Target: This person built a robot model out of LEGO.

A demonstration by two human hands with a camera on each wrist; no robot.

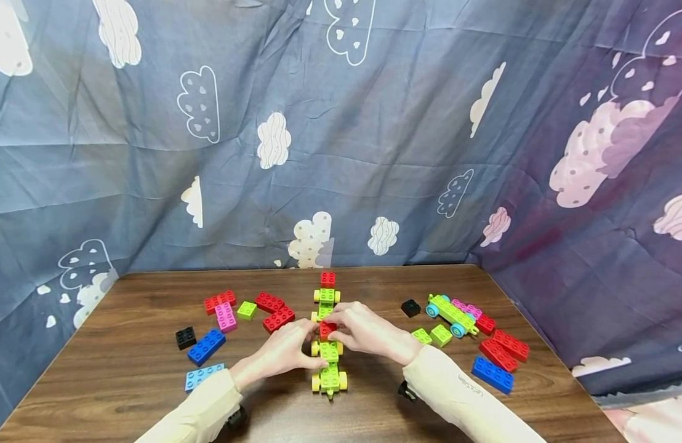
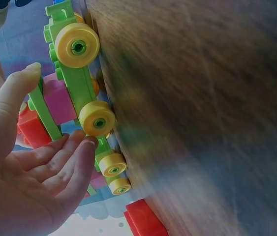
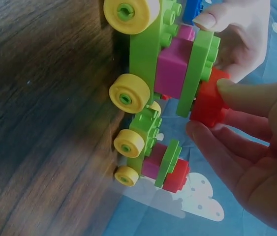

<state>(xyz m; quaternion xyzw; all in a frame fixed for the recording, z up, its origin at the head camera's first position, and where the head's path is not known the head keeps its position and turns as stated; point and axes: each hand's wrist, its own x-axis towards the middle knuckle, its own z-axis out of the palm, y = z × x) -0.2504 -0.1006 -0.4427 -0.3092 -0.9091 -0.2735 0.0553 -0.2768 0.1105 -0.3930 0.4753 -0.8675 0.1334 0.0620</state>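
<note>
Green toy car stretches near to far, its hook nearest.

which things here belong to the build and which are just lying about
In the build:
red plastic brick, pinched by right hand
flat green plastic plate
pink plastic block
green plastic base with yellow wheels

Seemingly lying about:
light-blue rectangular plastic brick
black square plastic bricks
green plastic base with blue wheels

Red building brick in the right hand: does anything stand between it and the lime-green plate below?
Nothing visible does: the right hand pinches the red building brick on the lime-green plate; whether fully pressed is unclear.
</note>
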